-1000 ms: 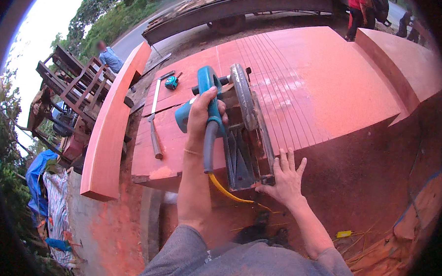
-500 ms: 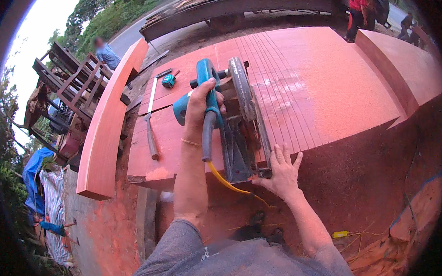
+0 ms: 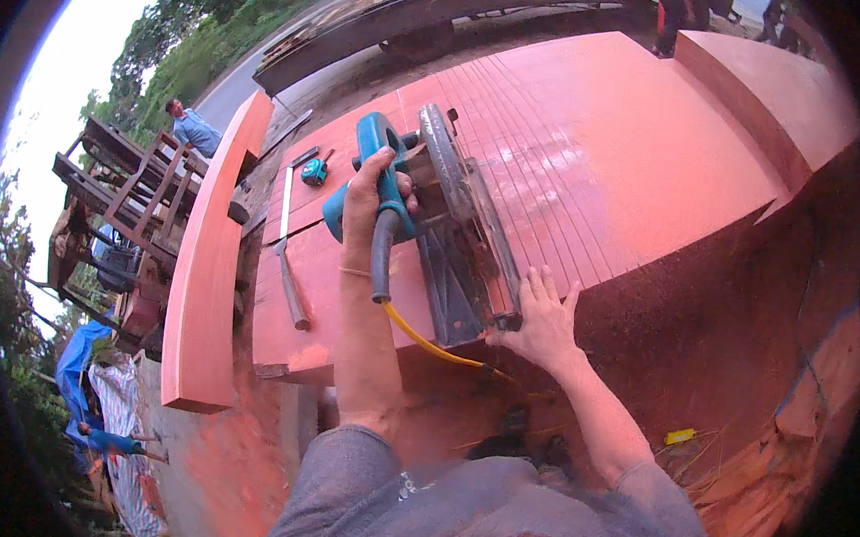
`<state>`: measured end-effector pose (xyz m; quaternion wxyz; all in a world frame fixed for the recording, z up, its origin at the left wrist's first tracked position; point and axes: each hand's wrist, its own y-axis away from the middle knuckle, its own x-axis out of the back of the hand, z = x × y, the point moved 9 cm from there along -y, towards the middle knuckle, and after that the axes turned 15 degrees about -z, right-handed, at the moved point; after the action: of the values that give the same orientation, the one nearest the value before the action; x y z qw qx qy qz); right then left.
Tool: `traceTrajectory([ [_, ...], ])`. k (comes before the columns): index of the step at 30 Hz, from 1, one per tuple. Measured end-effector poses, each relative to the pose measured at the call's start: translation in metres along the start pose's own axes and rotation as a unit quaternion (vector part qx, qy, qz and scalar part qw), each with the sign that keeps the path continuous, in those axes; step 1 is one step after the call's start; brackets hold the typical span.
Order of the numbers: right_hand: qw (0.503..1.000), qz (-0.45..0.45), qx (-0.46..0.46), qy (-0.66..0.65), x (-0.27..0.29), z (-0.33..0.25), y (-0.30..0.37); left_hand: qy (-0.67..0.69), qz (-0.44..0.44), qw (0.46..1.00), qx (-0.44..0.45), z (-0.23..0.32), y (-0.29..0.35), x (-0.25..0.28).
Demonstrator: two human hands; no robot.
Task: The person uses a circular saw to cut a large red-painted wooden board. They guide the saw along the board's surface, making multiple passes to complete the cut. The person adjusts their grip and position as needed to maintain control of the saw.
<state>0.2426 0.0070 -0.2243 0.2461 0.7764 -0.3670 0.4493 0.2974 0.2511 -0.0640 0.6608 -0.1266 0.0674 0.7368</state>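
Gripping circular saw (image 3: pixel 432 221) handle with left hand (image 3: pixel 371 194), right hand (image 3: pixel 543 321) flat, fingers spread, at slab (image 3: pixel 646 153) edge. Many parallel cuts already scored; I judge left strip uncut.

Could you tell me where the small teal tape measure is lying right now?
In the head view, the tape measure lies on the red wooden slab, left of the circular saw and just beyond the framing square.

The circular saw (image 3: pixel 432 221) has slid farther along the red slab (image 3: pixel 627 152) (left hand (image 3: pixel 371 199) gripping it throughout).
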Motion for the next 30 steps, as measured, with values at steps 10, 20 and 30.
traceTrajectory([
  [10,0.999,-0.028,-0.028,-0.01,-0.001,0.003,-0.025,0.022,-0.04,0.999,-0.011,0.002,-0.028,0.01],
  [20,0.993,-0.079,-0.08,-0.027,0.002,0.003,-0.047,0.016,-0.035,0.999,-0.028,0.005,-0.051,0.024],
  [30,0.994,-0.068,-0.075,-0.045,0.006,0.006,-0.07,0.024,-0.021,0.999,-0.033,0.007,-0.07,0.033],
])
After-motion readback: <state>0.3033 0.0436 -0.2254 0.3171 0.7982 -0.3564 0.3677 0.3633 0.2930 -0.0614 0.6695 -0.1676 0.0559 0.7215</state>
